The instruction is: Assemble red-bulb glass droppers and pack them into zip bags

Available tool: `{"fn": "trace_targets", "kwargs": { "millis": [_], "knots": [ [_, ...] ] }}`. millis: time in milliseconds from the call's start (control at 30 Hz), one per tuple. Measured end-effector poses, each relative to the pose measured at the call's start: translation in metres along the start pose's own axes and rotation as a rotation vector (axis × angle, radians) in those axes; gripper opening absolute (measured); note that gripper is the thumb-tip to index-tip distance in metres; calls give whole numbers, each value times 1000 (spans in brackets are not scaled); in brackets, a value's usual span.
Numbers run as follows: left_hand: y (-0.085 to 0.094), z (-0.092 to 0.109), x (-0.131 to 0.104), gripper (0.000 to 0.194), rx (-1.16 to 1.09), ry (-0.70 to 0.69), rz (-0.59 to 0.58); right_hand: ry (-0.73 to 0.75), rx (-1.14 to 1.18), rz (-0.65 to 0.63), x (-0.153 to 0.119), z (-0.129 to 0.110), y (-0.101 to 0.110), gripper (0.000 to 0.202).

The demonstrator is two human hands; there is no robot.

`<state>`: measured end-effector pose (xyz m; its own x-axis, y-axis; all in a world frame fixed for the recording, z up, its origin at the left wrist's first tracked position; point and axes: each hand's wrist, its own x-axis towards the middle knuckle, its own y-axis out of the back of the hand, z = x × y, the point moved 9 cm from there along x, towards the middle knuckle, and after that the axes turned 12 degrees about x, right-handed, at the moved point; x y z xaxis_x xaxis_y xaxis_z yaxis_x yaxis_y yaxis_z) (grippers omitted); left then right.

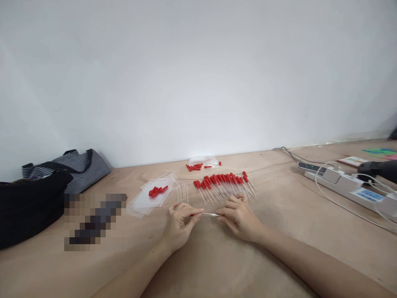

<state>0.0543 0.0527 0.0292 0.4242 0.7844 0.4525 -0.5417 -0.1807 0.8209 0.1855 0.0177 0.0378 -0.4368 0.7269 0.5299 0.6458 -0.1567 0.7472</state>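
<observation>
Between my two hands, held level just above the table, is a clear dropper tube (210, 214). My left hand (182, 219) pinches its left end, where a bit of red rubber bulb shows between the fingers. The right end is gripped by the fingertips of my right hand (238, 217). Beyond my right hand lies a row of droppers (221, 186), red bulbs pointing away from me. Several bare clear tubes (182, 193) lie behind my left hand. Loose red bulbs (158, 191) rest on clear plastic bags (144, 200) to the left.
At the back, more red bulbs (194, 167) lie by a clear bag (203, 160). A white power strip (350, 188) with plugs and cables occupies the right side. A striped bag (83, 167) and black cloth (31, 211) sit at left, near a blurred dark object (96, 221).
</observation>
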Motion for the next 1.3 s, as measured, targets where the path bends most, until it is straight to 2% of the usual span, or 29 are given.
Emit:
{"fn": "trace_targets", "kwargs": {
  "millis": [100, 167, 267, 333, 433, 533, 667, 867, 1067, 1167, 1300],
  "knots": [
    [0, -4, 2, 20, 26, 1, 2, -6, -55, -28, -2, 2, -6, 13],
    [8, -12, 5, 26, 79, 28, 61, -39, -70, -20, 0, 3, -10, 14],
    [34, -38, 10, 41, 283, 143, 222, -147, -50, 22, 9, 7, -18, 19],
    [50, -62, 11, 31, 493, 261, 285, -242, -29, 57, 20, 10, -24, 23],
    [64, -95, 12, 21, 715, 405, 274, -391, -45, 93, 43, 16, -36, 26],
    [68, -114, 12, 21, 816, 479, 231, -515, -76, 93, 65, 22, -50, 24],
    [71, -125, 11, 24, 865, 519, 219, -596, -124, 88, 80, 30, -60, 22],
    [79, -140, 7, 20, 860, 581, 230, -612, -180, 75, 80, 37, -63, 23],
    [78, -149, 6, 20, 816, 645, 174, -532, -165, 120, 87, 26, -60, 21],
    [79, -150, 5, 22, 829, 665, 165, -535, -173, 82, 95, 23, -67, 25],
    [80, -154, 4, 21, 846, 692, 148, -626, -203, 0, 103, 28, -79, 27]
  ]
}}
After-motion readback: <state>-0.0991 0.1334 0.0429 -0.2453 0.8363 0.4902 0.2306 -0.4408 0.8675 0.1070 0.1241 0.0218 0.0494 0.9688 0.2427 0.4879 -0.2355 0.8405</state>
